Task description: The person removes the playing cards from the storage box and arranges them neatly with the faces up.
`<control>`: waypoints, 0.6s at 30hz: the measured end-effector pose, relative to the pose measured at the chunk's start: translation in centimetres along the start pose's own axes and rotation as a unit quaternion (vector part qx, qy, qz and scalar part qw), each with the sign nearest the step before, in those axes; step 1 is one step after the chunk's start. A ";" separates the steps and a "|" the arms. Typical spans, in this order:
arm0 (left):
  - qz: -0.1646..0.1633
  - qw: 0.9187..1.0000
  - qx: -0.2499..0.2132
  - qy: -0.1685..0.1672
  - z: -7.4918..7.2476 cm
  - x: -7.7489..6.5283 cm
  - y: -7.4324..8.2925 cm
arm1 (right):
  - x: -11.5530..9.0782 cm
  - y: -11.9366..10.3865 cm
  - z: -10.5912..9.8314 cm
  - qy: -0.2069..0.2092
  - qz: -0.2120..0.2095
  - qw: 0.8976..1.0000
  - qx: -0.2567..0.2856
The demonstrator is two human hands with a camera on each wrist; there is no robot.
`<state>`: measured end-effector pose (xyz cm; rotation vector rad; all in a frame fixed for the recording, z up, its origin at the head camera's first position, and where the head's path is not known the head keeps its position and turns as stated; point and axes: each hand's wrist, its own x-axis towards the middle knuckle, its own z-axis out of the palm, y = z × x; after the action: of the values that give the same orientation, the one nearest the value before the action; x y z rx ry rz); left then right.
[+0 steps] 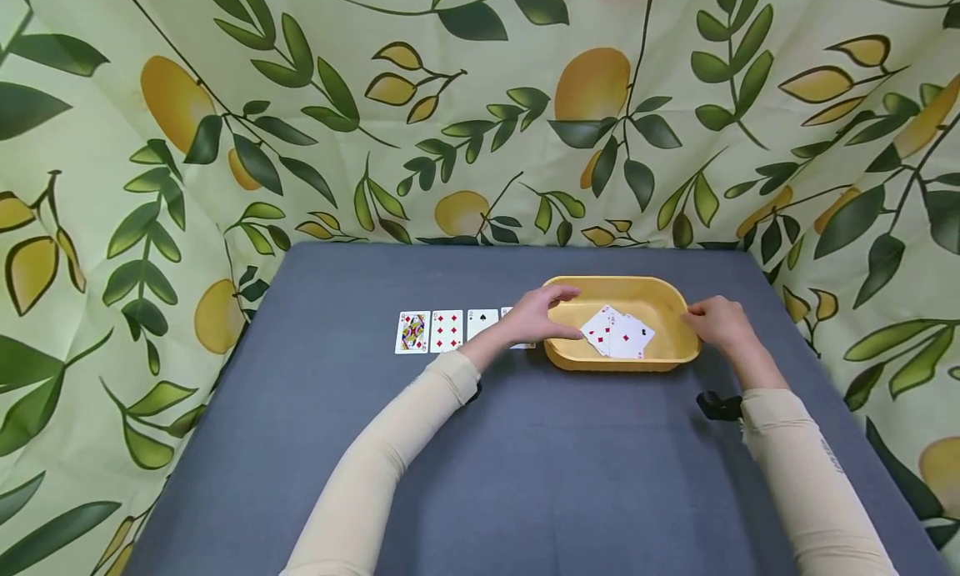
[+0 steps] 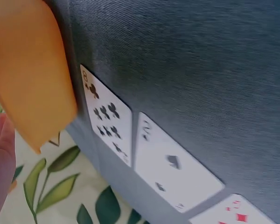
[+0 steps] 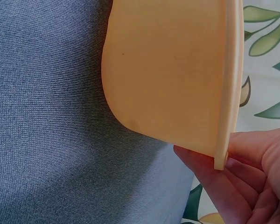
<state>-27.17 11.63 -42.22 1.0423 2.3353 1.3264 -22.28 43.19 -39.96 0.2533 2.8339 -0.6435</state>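
Note:
A yellow plastic tub (image 1: 622, 364) stands on the table with several playing cards (image 1: 628, 336) lying face up inside. My right hand (image 1: 722, 321) pinches its right rim, thumb and fingers on either side, as the right wrist view shows. At the left rim is my left hand (image 1: 534, 314), its thumb and fingers spread apart; whether it touches the rim is hard to tell. Left of the tub, a row of face-up cards holds a queen of diamonds (image 1: 412, 333), a six of diamonds (image 1: 447, 332), a two of spades (image 2: 172, 163) and an eight of clubs (image 2: 107, 116).
A dark grey-blue cloth covers the table (image 1: 480, 476). Behind and at the sides hangs a leaf-and-fruit patterned curtain (image 1: 480, 126). A black strap piece (image 1: 720, 406) sticks out at the right wrist.

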 end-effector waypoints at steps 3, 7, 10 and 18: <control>0.008 0.998 0.051 -0.029 0.8 1.0 0.3 | 0.0 -0.1 0.0 0.001 0.003 1.000 0.003; 0.016 0.992 0.114 -0.060 2.2 2.6 0.9 | -0.1 -0.1 0.0 0.004 0.003 1.000 0.001; 0.021 0.986 0.145 -0.083 3.4 3.7 1.1 | 0.1 -0.1 0.1 0.003 0.003 1.000 0.000; 0.035 0.968 0.215 -0.122 6.2 5.8 0.7 | 0.0 0.1 0.2 0.008 -0.001 1.000 -0.001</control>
<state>-27.62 19.85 -44.32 1.3342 2.4623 0.6688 -22.25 43.16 -40.18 0.2559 2.8496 -0.6432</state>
